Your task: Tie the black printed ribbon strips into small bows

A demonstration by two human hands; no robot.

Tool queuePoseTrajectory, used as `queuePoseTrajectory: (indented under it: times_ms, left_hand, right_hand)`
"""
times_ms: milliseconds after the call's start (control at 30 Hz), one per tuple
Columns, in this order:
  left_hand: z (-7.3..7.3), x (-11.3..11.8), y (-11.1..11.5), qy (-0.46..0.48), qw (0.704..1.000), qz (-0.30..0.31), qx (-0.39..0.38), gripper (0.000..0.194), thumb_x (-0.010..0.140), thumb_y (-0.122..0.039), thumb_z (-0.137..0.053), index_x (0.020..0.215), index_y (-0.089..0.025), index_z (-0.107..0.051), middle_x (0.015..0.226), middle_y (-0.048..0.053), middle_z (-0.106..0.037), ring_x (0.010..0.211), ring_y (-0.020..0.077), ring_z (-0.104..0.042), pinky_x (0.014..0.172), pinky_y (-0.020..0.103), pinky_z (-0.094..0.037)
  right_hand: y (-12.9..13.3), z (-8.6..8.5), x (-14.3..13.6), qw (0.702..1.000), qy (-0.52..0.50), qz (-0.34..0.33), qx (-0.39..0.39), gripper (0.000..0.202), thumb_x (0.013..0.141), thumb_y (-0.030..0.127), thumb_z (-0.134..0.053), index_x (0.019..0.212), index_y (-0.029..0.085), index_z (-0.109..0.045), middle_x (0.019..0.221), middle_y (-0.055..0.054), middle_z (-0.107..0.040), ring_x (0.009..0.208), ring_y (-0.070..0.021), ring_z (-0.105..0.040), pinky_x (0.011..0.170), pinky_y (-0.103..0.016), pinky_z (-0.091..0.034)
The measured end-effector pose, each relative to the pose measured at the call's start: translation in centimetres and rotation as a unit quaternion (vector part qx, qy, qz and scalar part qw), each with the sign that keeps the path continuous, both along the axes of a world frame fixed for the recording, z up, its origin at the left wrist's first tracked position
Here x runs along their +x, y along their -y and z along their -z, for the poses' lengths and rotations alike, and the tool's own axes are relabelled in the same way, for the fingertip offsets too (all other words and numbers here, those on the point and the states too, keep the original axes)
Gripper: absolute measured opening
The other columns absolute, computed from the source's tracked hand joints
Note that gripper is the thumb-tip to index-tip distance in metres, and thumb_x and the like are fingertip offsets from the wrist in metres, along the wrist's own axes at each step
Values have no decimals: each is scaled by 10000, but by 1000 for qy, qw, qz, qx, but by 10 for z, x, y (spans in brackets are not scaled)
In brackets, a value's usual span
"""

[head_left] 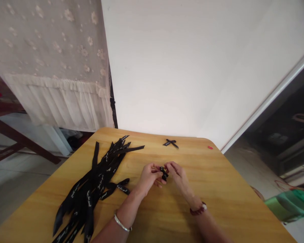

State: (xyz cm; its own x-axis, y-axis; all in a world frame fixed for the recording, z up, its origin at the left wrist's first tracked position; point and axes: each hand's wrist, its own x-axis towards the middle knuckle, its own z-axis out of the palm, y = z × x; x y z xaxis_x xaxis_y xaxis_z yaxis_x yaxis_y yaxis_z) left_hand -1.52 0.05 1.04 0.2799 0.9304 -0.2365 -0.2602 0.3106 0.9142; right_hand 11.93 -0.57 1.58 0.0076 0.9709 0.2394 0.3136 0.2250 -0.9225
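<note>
Above the middle of the wooden table, both my hands are at one small black ribbon [164, 173] with pale lettering, gathered into loops. My left hand [152, 174] pinches it from the left, fingers closed round its edge. My right hand [176, 172] grips its right side between thumb and fingertips. Parts of the ribbon are hidden behind the fingers. Left of my hands lies a heap of long black printed ribbons [98, 179]. A tied black bow [171, 143] rests beyond my hands, near the table's far edge.
The wooden table [218, 195] stands against a white wall panel [167, 67]. A small red object [210, 147] lies near the far right corner. A lace curtain [66, 67] hangs at the left. On the floor at the right is something green and translucent [288, 206].
</note>
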Motion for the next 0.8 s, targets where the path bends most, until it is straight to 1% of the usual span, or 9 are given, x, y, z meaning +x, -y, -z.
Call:
queuePoseTrajectory:
  times_ms: [100, 167, 233, 367, 467, 633, 800]
  left_hand:
    - [1, 0, 2, -18, 999, 47, 13, 206, 596, -225, -621, 704, -158, -459, 562, 1, -596, 417, 163, -595, 296, 197, -413]
    - [0, 0, 3, -22, 997, 67, 16, 193, 606, -245, -607, 707, -157, -469, 553, -16, -573, 396, 156, -585, 276, 188, -398]
    - [-2, -1, 4, -22, 997, 73, 18, 192, 615, -256, -597, 731, -153, -486, 591, -8, -576, 398, 149, -584, 272, 182, -396]
    - [-4, 0, 5, -34, 997, 60, 20, 244, 607, -254, -598, 806, -144, -509, 715, 35, -605, 407, 133, -584, 269, 170, -391]
    - [-4, 3, 6, -41, 998, 40, 17, 249, 591, -233, -601, 806, -148, -507, 769, 44, -606, 367, 113, -559, 254, 175, -377]
    - [-4, 5, 6, -40, 999, 17, 14, 178, 603, -183, -569, 761, -147, -493, 617, -5, -581, 291, 102, -507, 245, 195, -373]
    - [-4, 5, 5, 7, 1000, 1, 2, 208, 577, -162, -612, 757, -131, -512, 622, 6, -593, 458, 147, -602, 370, 224, -468]
  right_hand:
    - [1, -1, -1, 999, 30, -38, -2, 201, 752, 341, -499, 657, 175, -562, 609, 6, -557, 588, -129, -510, 491, -201, -371]
    - [1, -1, -2, 999, 28, -39, 3, 148, 706, 287, -551, 613, 173, -543, 579, 19, -532, 560, -119, -489, 471, -194, -354]
    - [0, -1, -1, 1000, -3, -30, -3, 140, 676, 257, -570, 577, 171, -521, 552, 27, -509, 537, -114, -473, 465, -195, -353]
    - [-3, 0, -1, 996, -85, -17, -21, 147, 655, 253, -585, 567, 167, -506, 531, 37, -490, 514, -105, -459, 484, -206, -366]
    - [-3, 2, -1, 992, -123, -3, -22, 145, 653, 254, -594, 579, 166, -507, 532, 40, -492, 509, -98, -454, 492, -207, -364]
    - [-1, 4, -4, 990, -138, -6, -32, 139, 644, 251, -605, 582, 160, -522, 541, 27, -519, 519, -102, -459, 504, -218, -371]
    - [-2, 2, -5, 990, -139, -16, -34, 156, 642, 269, -612, 566, 162, -528, 525, 28, -515, 508, -105, -453, 505, -234, -364]
